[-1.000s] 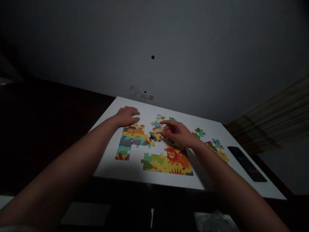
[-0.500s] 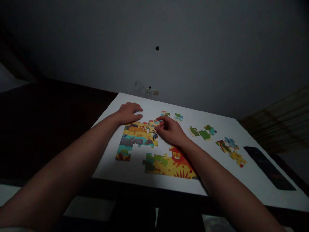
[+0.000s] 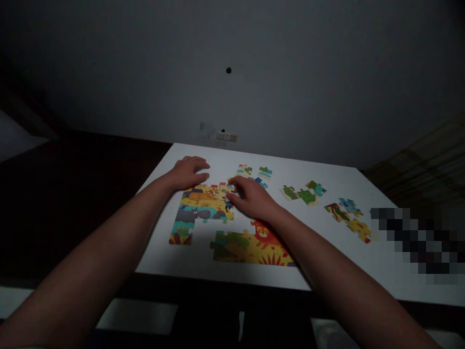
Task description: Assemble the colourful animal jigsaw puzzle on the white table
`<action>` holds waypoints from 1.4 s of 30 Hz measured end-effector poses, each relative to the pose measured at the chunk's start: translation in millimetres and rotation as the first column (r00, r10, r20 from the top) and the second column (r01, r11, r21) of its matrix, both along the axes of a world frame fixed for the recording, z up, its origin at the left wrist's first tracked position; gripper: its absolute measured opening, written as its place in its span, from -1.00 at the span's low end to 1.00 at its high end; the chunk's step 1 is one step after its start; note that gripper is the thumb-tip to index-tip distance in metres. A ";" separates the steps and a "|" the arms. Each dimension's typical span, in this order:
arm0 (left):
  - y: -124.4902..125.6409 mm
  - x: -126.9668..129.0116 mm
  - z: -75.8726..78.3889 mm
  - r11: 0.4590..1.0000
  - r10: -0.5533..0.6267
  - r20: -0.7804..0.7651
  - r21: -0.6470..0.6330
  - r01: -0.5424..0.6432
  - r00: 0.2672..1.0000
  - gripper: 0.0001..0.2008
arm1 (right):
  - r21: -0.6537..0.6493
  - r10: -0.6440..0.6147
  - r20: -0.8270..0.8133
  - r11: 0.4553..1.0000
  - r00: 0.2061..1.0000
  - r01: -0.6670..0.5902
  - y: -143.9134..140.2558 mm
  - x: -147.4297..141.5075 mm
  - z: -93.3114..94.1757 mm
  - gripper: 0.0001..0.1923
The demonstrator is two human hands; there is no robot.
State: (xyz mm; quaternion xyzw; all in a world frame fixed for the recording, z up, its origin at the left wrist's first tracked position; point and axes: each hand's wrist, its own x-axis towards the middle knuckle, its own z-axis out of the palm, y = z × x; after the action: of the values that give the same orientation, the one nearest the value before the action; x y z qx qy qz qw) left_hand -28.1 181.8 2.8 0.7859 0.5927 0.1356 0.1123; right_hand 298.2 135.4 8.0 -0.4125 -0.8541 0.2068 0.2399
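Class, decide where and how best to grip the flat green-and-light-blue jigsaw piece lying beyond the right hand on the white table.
Probably pinch the flat green-and-light-blue jigsaw piece by its left and right edges, coming from above. It lies flat on the white table, so its thin edges offer the hold; both sides stand apart from other pieces, while a blue piece crowds its near edge.

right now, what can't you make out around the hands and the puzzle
Right hand: head view; too small and dark to tell whether it grips or only touches the puzzle piece at its fingertips.
Lion section: head view; right side partly hidden by the right forearm.
Blue piece: head view; partly hidden by the right hand.
Dark item at right: head view; pixelated, so its details are lost.
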 end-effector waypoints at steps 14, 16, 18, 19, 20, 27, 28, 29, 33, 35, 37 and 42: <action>-0.8 1.2 1.4 1.000 0.011 0.014 0.011 -0.011 1.000 -0.34 | 0.192 0.135 0.107 0.969 0.985 -0.153 -3.5 0.0 -1.8 -0.75; -0.4 0.8 0.8 1.000 0.009 0.016 0.014 -0.009 1.000 -0.34 | 0.190 0.179 0.126 0.961 0.976 -0.201 -3.1 -0.3 -1.8 -0.72; 0.1 0.5 0.2 1.000 0.009 0.013 0.014 -0.009 1.000 -0.33 | 0.185 0.203 0.148 0.956 0.968 -0.229 -3.0 -0.3 -1.4 -0.70; 0.3 0.3 -0.1 1.000 0.009 0.010 0.013 -0.009 1.000 -0.33 | 0.187 0.205 0.156 0.954 0.966 -0.233 -3.1 -0.2 -1.1 -0.70; 0.5 0.1 -0.3 1.000 0.007 0.008 0.012 -0.007 1.000 -0.32 | 0.191 0.202 0.163 0.954 0.966 -0.232 -3.2 -0.1 -0.6 -0.70; 0.7 -1.0 -1.5 1.000 -0.007 0.026 0.029 0.006 1.000 -0.36 | 0.243 0.229 0.157 0.934 0.961 -0.262 -8.2 -0.4 3.9 -0.61; 0.8 -1.0 -1.6 1.000 -0.008 0.026 0.029 0.007 1.000 -0.36 | 0.252 0.235 0.163 0.929 0.958 -0.271 -8.9 -1.1 3.9 -0.61; 1.0 -1.1 -1.8 1.000 -0.008 0.025 0.029 0.007 1.000 -0.35 | 0.258 0.243 0.176 0.924 0.954 -0.283 -9.4 -2.0 3.8 -0.63; 2.8 -1.0 -3.1 1.000 0.000 0.018 0.028 -0.001 1.000 -0.32 | 0.269 0.276 0.227 0.904 0.934 -0.332 -9.1 -7.0 2.7 -0.71; 3.8 -1.1 -4.0 1.000 0.003 0.020 0.028 -0.004 1.000 -0.32 | 0.275 0.280 0.232 0.900 0.932 -0.339 -8.3 -9.3 2.7 -0.72; 4.2 -1.3 -4.4 1.000 0.006 0.021 0.029 -0.007 1.000 -0.32 | 0.276 0.282 0.233 0.899 0.931 -0.342 -7.9 -10.7 3.1 -0.73; 2.9 -2.0 -3.3 0.999 0.005 0.026 0.031 -0.006 1.000 -0.32 | 0.297 0.289 0.226 0.889 0.930 -0.348 -9.4 -9.0 5.4 -0.72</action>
State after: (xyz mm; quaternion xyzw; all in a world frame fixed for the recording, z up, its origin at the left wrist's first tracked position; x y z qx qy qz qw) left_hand -30.0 184.7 -0.5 0.7841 0.5913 0.1553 0.1071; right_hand 289.1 126.0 13.4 -0.2366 -0.9505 0.0596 0.1924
